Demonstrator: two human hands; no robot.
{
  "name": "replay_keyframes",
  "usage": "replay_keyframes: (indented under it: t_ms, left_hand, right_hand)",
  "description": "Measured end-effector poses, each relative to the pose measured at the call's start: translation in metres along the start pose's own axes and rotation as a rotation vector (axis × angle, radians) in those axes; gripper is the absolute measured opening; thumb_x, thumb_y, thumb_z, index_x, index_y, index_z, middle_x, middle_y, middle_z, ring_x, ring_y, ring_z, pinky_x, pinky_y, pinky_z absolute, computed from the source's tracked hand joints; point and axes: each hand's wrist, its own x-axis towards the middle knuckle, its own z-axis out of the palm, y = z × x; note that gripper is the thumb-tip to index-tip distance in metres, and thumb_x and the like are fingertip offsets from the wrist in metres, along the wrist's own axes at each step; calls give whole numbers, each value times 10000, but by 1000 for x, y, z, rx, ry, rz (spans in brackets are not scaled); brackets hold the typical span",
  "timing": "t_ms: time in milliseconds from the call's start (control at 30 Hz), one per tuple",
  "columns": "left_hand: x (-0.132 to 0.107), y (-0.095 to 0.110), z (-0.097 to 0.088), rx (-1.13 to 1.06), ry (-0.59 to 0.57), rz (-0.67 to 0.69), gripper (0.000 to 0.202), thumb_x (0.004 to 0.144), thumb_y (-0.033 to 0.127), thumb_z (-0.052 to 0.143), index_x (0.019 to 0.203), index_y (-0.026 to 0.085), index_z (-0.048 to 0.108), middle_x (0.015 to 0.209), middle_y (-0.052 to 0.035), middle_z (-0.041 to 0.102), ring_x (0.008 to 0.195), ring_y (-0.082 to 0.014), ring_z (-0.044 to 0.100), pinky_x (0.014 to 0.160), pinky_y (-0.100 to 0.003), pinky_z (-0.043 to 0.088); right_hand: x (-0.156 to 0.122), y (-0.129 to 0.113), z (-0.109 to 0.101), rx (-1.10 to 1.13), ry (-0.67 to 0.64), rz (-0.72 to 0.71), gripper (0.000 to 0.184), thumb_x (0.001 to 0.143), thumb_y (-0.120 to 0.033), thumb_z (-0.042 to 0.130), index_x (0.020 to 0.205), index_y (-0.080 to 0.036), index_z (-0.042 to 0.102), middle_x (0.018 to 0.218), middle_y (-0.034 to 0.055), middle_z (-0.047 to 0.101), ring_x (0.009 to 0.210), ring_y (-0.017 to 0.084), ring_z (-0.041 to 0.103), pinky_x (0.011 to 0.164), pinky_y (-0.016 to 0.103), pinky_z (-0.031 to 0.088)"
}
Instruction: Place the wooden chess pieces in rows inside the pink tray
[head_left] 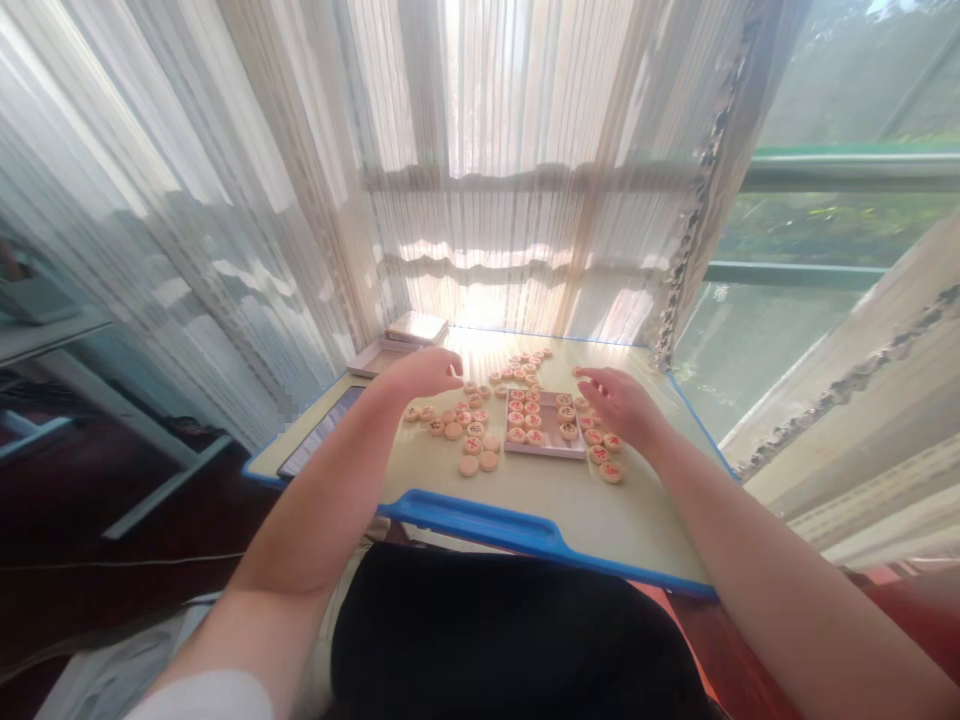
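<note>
Wooden Chinese chess pieces (474,445) with red or dark characters lie scattered on a small pale table, some of them blank side up. An open shallow box (550,437) holds several pieces in columns along its left and right sides, with bare floor between them. My left hand (429,373) hovers over the loose pieces left of the box, fingers curved and apart, with nothing visible in them. My right hand (619,400) is just right of the box, fingers stretched out over loose pieces. One chess piece (577,371) shows at its fingertips; it does not look gripped.
At the table's back left is an open tray (375,357) with a white box (417,327) by it. A dark flat tablet-like object (319,440) lies along the left edge, partly behind my left arm. The blue table rim (480,520) has a trough in front. Curtains (510,230) hang behind.
</note>
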Motion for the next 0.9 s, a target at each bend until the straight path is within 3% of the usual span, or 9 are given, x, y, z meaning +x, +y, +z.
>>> replay_keyframes:
  t_ms: [67, 200, 333, 433, 667, 800, 900]
  left_hand:
    - [-13, 2, 9, 40, 87, -12, 311, 818, 372, 522, 1039, 203, 661, 1066, -52, 690, 964, -219, 630, 791, -285, 480]
    - [-41, 10, 29, 132, 391, -30, 344, 911, 299, 374, 1090, 177, 640, 1107, -95, 665, 1065, -243, 588, 926, -345, 438]
    - [-59, 9, 43, 86, 302, -73, 437, 763, 145, 489, 1190, 155, 581, 1154, -114, 643, 1084, -253, 575, 899, -323, 464]
    - [-63, 4, 48, 37, 275, -91, 470, 731, 109, 494, 1194, 134, 575, 1193, -124, 626, 1115, -239, 563, 959, -302, 433]
    - [-59, -9, 54, -16, 249, -77, 433, 727, 45, 447, 1109, 129, 632, 1127, -125, 653, 1065, -223, 592, 953, -292, 428]
    - [-56, -16, 57, -113, 307, -81, 571, 739, 12, 406, 1282, 152, 514, 1123, -105, 648, 1019, -191, 604, 917, -285, 442]
    - [-56, -17, 54, -186, 347, -82, 497, 738, 67, 445, 1219, 156, 533, 1032, -74, 658, 925, -183, 616, 848, -280, 469]
  right_hand:
    - [-3, -12, 3, 25, -17, -115, 421, 914, -436, 412, 1198, -201, 617, 962, 81, 667, 961, 232, 585, 876, 380, 459]
    - [-11, -38, 5, 33, -99, -207, 445, 937, -425, 374, 1319, -244, 513, 1152, 102, 631, 1110, 256, 548, 940, 450, 455]
    - [-20, -67, 1, 33, -148, -317, 614, 933, -476, 383, 1495, -277, 235, 1460, 83, 427, 1346, 261, 369, 1080, 477, 358]
    - [-25, -81, -1, 43, -137, -410, 664, 934, -488, 380, 1519, -312, 118, 1535, 37, 310, 1419, 246, 239, 1136, 474, 285]
    - [-22, -77, 0, 23, -14, -437, 609, 939, -445, 399, 1501, -316, 205, 1516, 50, 342, 1415, 253, 247, 1137, 502, 280]
    - [-19, -72, -2, 57, 36, -423, 559, 939, -435, 404, 1466, -284, 296, 1465, 87, 408, 1380, 249, 311, 1117, 485, 312]
    - [-16, -64, -1, 74, 57, -369, 563, 939, -435, 399, 1464, -259, 297, 1436, 111, 434, 1346, 251, 354, 1092, 475, 344]
